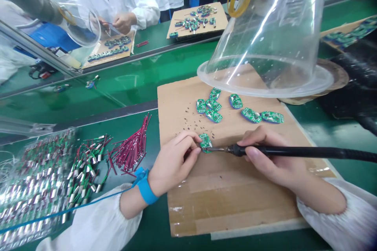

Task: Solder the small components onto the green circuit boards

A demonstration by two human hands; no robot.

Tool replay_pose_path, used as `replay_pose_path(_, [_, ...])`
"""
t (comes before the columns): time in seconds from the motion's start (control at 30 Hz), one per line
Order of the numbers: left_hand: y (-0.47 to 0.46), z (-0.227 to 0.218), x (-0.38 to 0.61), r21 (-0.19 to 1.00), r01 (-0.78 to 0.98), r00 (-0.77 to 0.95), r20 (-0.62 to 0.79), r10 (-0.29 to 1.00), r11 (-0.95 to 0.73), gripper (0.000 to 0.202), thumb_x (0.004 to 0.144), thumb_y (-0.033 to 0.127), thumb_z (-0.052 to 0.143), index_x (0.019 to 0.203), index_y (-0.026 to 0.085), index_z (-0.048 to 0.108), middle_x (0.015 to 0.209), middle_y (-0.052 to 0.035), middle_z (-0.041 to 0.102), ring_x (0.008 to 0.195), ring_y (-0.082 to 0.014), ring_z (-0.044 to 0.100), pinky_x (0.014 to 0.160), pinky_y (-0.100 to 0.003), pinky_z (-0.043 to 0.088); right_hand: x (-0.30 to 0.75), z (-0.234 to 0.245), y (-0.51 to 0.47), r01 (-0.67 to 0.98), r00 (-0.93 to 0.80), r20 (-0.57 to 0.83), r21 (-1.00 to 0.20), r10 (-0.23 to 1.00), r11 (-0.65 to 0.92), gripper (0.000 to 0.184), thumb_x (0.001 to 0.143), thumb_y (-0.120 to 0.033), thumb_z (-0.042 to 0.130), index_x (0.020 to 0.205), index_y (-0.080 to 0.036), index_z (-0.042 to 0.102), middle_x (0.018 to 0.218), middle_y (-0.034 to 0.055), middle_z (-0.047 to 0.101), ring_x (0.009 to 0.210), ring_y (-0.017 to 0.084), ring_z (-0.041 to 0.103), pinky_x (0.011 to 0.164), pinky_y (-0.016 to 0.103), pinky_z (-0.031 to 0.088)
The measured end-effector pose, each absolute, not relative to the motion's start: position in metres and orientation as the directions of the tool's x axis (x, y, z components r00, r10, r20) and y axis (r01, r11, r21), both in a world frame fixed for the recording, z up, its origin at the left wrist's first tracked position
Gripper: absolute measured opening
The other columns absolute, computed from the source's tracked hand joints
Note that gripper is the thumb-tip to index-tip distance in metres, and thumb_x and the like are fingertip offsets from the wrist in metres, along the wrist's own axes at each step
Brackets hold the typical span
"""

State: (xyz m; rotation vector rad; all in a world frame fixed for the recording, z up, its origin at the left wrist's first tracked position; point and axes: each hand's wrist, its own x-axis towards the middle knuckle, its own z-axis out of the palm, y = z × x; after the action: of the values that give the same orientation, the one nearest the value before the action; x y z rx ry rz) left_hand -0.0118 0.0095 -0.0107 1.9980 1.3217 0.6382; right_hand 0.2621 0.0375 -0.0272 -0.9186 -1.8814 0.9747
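Note:
My left hand (173, 159) pinches a small green circuit board (205, 142) against the cardboard sheet (235, 200). My right hand (273, 157) grips a black soldering iron (294, 151) like a pen, and its tip touches the board's lower edge. Several more green circuit boards (213, 106) lie in a loose group farther back on the cardboard. A blue wrist strap (145, 185) with a blue cord circles my left wrist.
A clear plastic fume hood (265, 47) hangs over the cardboard's far edge. Red wires (131, 149) and green-and-silver wired parts (85, 168) lie left of it on the green bench. Across the conveyor, people in white coats (129, 4) work at other cardboard sheets (197, 21).

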Motion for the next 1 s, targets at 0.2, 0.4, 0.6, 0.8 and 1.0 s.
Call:
replay_pose_path(0.2, [0.0097,-0.0112,-0.0118,0.744,0.607,0.372,0.042,0.927,-0.278,0.014,0.100,0.017,0.053,0.087,0.020,0.054,0.120,-0.0042,0.064,0.099,-0.0171,0.062,0.084,-0.032,0.048,0.2611,-0.0251,0.0381,0.233,-0.410,0.333,-0.862,0.849,0.451,0.004,0.096,-0.028,0.064,0.100,-0.027,0.066,0.074,0.0009,0.066,0.057,0.015,0.062,0.052,0.030,0.049])
replay_pose_path(0.4, [0.0098,-0.0108,-0.0116,0.743,0.608,0.371,0.046,0.927,-0.280,0.013,0.101,0.017,0.052,0.088,0.020,0.054,0.120,-0.0037,0.064,0.097,-0.0166,0.062,0.084,-0.032,0.048,0.2631,-0.0261,0.0379,0.279,-0.413,0.345,-0.833,0.843,0.478,0.003,0.094,-0.027,0.067,0.096,-0.027,0.065,0.074,0.0018,0.068,0.058,0.017,0.064,0.052,0.031,0.050])
replay_pose_path(0.6, [0.0096,-0.0111,-0.0120,0.742,0.610,0.369,0.046,0.928,-0.279,0.013,0.100,0.016,0.054,0.087,0.020,0.054,0.120,-0.0029,0.064,0.095,-0.0157,0.062,0.083,-0.031,0.047,0.2629,-0.0240,0.0380,0.286,-0.448,0.369,-0.804,0.814,0.522,0.009,0.092,-0.022,0.067,0.097,-0.027,0.063,0.075,0.0003,0.067,0.057,0.016,0.064,0.052,0.031,0.049])
replay_pose_path(0.8, [0.0101,-0.0111,-0.0118,0.740,0.615,0.366,0.039,0.930,-0.273,0.013,0.099,0.015,0.054,0.087,0.020,0.054,0.120,-0.0023,0.064,0.092,-0.0150,0.061,0.081,-0.030,0.047,0.2629,-0.0230,0.0383,0.237,-0.484,0.373,-0.815,0.792,0.529,0.011,0.092,-0.021,0.065,0.100,-0.027,0.061,0.078,0.0006,0.067,0.063,0.018,0.068,0.057,0.032,0.052])
replay_pose_path(1.0, [0.0097,-0.0107,-0.0118,0.742,0.611,0.368,0.042,0.929,-0.276,0.012,0.099,0.016,0.054,0.088,0.020,0.055,0.120,-0.0032,0.064,0.092,-0.0156,0.061,0.080,-0.030,0.047,0.2599,-0.0203,0.0399,0.207,-0.501,0.379,-0.820,0.778,0.534,0.011,0.092,-0.020,0.064,0.100,-0.026,0.063,0.077,0.0012,0.067,0.061,0.017,0.066,0.055,0.031,0.050])
